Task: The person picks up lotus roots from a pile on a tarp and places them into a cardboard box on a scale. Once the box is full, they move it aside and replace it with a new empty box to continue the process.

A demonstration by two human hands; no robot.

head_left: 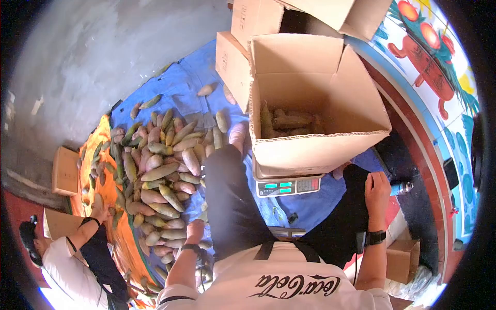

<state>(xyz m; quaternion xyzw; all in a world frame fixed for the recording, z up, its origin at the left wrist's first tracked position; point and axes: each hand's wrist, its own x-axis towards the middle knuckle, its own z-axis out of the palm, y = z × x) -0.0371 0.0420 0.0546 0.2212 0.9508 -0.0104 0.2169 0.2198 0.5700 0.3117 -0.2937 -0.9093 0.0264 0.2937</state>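
My left hand [195, 231] is low at the right edge of a large heap of oblong, tapered produce [160, 175], some green, some pinkish-brown. Its fingers are too foreshortened to show whether they grip a piece. My right hand [377, 189] rests on my right knee, fingers curled in and holding nothing visible. In front of me an open cardboard box [320, 150] stands on a digital scale [287, 186] with lit green displays. Several pieces of the produce [292, 121] lie at the bottom of the box.
More cardboard boxes [231, 64] are stacked behind the open one. A blue tarp [191, 67] and an orange sheet [137, 261] lie under the produce. At left another person [72, 268] reaches to the heap. A small box [403, 261] sits at right, by a painted wall [439, 67].
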